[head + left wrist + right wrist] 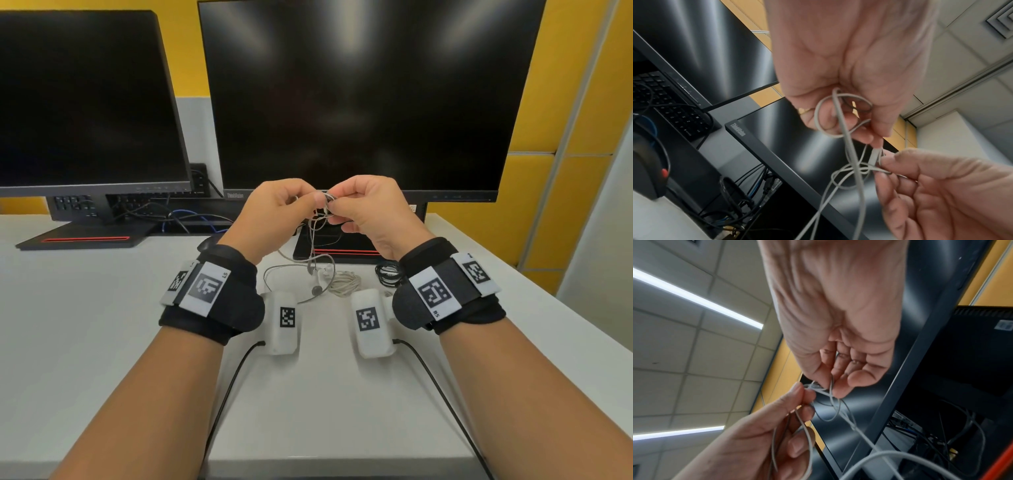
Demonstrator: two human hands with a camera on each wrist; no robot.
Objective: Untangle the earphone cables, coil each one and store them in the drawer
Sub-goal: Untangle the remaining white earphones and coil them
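A tangled grey-white earphone cable (317, 222) is held up in front of the right monitor. My left hand (315, 199) pinches its loops from the left, and my right hand (335, 205) pinches the knot from the right. In the left wrist view, loops of the cable (819, 116) wrap around the left fingers (877, 129). In the right wrist view, the right fingertips (835, 389) pinch a strand beside the left thumb (795, 392). The rest of the cable hangs to the table, where an earbud (317, 290) lies. A coiled white cable (344, 282) and a coiled black cable (388, 272) lie nearby. No drawer is in view.
Two dark monitors (85, 102) (359, 96) stand at the back of the white table (102, 308). The right monitor's base (342, 246) lies just behind the hanging cable. A keyboard (137, 202) and loose wires sit under the left monitor. A black mouse (207, 244) lies behind my left wrist.
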